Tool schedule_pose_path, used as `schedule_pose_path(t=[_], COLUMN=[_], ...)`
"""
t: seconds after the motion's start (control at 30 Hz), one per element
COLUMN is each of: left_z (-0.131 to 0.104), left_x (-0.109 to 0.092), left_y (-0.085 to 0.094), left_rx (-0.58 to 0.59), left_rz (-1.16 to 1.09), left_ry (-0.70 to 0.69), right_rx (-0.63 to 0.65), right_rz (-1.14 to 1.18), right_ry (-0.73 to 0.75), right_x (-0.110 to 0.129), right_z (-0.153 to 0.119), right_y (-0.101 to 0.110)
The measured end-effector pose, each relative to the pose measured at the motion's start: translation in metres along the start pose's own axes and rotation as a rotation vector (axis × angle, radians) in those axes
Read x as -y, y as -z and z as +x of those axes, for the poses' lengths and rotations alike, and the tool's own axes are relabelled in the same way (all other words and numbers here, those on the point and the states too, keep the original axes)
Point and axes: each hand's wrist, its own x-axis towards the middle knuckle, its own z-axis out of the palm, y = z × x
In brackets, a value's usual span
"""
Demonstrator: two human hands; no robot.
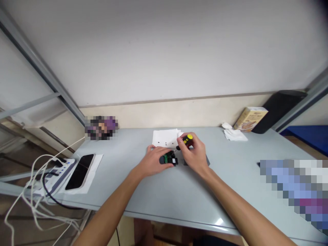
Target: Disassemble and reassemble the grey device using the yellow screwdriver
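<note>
A small black device with a green circuit board [166, 158] lies on the grey table, held around its left side by my left hand [154, 160]. My right hand [194, 152] grips a black and yellow screwdriver [188, 138], tilted, with its shaft reaching down-left to the device. Whether the tip touches a screw is too small to tell. Behind the device is a white paper [164, 135] with several small dark pieces on it. A dark grey flat piece [207, 161] shows partly from under my right hand.
On the left of the table [179, 201] are a phone [80, 171] on paper and a power strip [60, 177] with tangled cables. Crumpled tissues [234, 134], a yellow box [251, 119] and a black upright object [279, 109] stand at the back right. Blurred items lie at both sides.
</note>
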Motion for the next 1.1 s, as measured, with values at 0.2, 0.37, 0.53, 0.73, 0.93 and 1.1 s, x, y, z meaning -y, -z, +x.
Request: schedule_pose_path(t=[0.2,0.37,0.53,0.73,0.93,1.1], left_z=[0.0013,0.0017,0.0013,0.0016,0.0022,0.0028], left_x=[0.0035,0.0064,0.0067,0.0049,0.0030,-0.0003], left_y=[-0.0029,-0.0054,-0.0055,-0.0046,-0.0040,-0.0017], left_rx=[-0.004,-0.028,-0.020,-0.013,-0.008,0.020], left_rz=[-0.011,0.006,-0.007,-0.017,-0.017,-0.007], left_ry=[0.025,0.014,0.015,0.022,0.029,0.047], right_rx=[-0.007,0.012,0.034,0.055,0.060,0.111], right_rz=[-0.020,-0.019,0.000,-0.013,-0.019,-0.008], right_ry=[-0.018,-0.039,-0.030,-0.012,-0.010,-0.024], right_x=[0.0005,-0.0015,0.0026,0.0042,0.0004,0.0053], right_z=[0.0010,0.0018,0.0019,0.0020,0.0015,0.0027], right_y=[0.0007,0.0000,-0.0011,0.0006,0.0002,0.0011])
